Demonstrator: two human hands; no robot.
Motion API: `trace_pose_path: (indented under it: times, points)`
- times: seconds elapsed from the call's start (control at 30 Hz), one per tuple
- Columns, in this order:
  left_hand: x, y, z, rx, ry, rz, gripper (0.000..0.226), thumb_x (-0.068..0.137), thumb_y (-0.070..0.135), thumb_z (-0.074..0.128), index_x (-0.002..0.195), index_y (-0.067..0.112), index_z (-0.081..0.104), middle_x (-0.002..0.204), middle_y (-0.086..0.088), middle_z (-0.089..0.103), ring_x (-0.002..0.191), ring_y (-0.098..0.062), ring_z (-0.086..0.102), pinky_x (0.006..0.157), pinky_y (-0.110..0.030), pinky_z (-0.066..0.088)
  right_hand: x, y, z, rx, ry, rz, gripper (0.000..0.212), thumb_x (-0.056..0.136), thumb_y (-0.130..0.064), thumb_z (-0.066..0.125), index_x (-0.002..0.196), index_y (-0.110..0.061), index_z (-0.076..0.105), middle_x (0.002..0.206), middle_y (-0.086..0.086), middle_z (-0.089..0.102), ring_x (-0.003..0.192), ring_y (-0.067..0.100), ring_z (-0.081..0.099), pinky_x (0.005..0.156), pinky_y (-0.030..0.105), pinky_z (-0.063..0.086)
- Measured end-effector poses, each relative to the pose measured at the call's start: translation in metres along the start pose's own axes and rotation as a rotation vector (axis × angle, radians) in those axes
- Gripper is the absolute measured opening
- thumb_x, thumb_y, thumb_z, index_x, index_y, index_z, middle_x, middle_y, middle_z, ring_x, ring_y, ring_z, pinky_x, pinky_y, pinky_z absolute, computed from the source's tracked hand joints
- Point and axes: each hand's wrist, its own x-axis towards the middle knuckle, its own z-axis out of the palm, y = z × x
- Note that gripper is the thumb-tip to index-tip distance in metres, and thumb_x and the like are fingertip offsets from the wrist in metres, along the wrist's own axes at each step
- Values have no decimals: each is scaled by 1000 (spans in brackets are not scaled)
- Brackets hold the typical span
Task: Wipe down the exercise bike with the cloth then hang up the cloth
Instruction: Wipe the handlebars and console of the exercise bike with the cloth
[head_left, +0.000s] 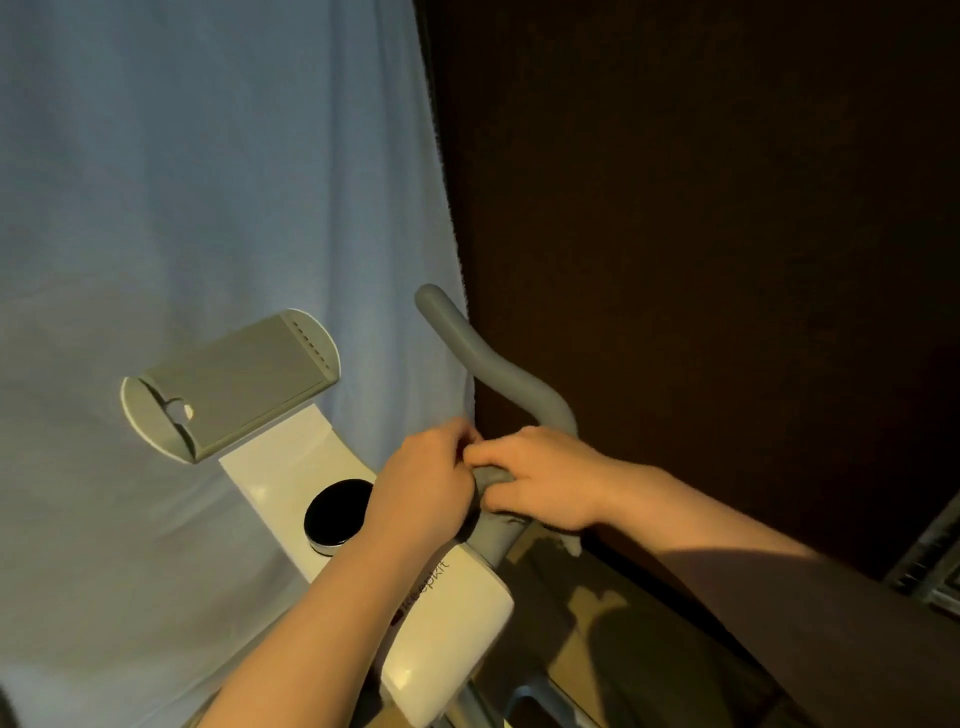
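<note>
The left hand (421, 478) and right hand (540, 475) are seen clenched together around the grey handlebar (488, 358) of the bike (447, 613); the cloth, hidden or indistinguishable beneath the fingers, cannot be made out.

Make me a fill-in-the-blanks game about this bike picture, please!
1. Both hands, the left hand and the right hand, meet on the grey ____.
2. The round dial on the white frame is coloured ____.
3. The grey tray sits to the ____ of the hands.

Missing words: handlebar; black; left
</note>
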Motion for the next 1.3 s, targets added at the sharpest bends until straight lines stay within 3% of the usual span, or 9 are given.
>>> trace_pose_path:
  times: [0.17, 0.23, 0.37, 0.5, 0.7, 0.8, 0.97, 1.1, 1.3]
  points:
    - [-5, 0, -1, 4, -7, 24, 26, 92, 10, 43, 101, 26, 62, 93, 1, 65, 83, -18, 61, 74, -36, 51, 5, 14, -28, 37, -114, -16, 18, 87, -24, 58, 103, -32, 62, 92, -2, 61, 87, 16, 56, 78, 34, 45]
    - [-6, -3, 0, 15, 16, -4, 27, 91, 9, 42, 100, 26, 62, 93, -1, 66, 81, -21, 63, 74, -40, 53, 10, 16, -24, -73, -84, -17, 15, 87, -29, 54, 96, -39, 61, 84, -4, 61, 82, 16, 56, 72, 35, 46]
    - [-4, -5, 0, 124, 30, -12, 17, 92, 11, 43, 93, 17, 59, 87, -7, 65, 81, -24, 60, 70, -39, 49, 19, 0, -15, -118, -172, -78, 11, 88, -27, 52, 79, -28, 58, 66, -2, 54, 67, 18, 52, 67, 39, 46]
    - [-3, -8, 4, 122, -63, 18, 21, 91, 13, 42, 101, 26, 56, 77, -1, 61, 72, -20, 58, 62, -36, 47, 21, 27, -29, -108, -89, -2, 26, 74, -49, 43, 81, -35, 64, 82, 1, 63, 82, 18, 58, 80, 45, 50]
    - [-3, -6, 2, 67, -42, 23, 5, 87, 29, 54, 84, 26, 53, 72, 5, 61, 67, -14, 57, 60, -35, 45, 17, 38, -16, -144, 1, -179, 44, 74, -50, 38, 94, -26, 68, 96, -7, 59, 101, 8, 48, 113, 33, 16]
    - [-4, -5, 0, 30, -77, 17, 17, 81, 45, 61, 91, 33, 56, 78, 8, 64, 66, -8, 58, 57, -32, 46, 14, 52, -23, -137, 82, -147, 51, 70, -55, 36, 93, -25, 70, 97, -11, 62, 107, -2, 48, 118, 28, -6]
    - [-3, -6, -2, 39, -169, 28, 34, 73, 53, 69, 85, 28, 49, 75, 7, 60, 67, -10, 57, 60, -34, 46, 5, 44, -4, 9, 128, -219, 36, 81, -55, 53, 100, -29, 70, 87, -23, 59, 102, -8, 52, 117, 23, -5]
    - [0, -7, -5, 47, -343, 46, 55, 69, 64, 71, 103, 33, 41, 88, 10, 61, 79, -10, 60, 76, -41, 54, 5, 62, -17, 1, 214, -167, 51, 72, -74, 52, 98, -35, 72, 99, -20, 64, 112, -9, 50, 120, 34, -6]
    - [2, -8, -2, 116, -320, 46, 54, 67, 67, 70, 95, 31, 41, 85, 11, 58, 77, -8, 57, 72, -37, 50, 4, 47, -3, 58, 134, -176, 51, 73, -77, 50, 100, -38, 69, 98, -18, 68, 117, -8, 48, 121, 33, -3]
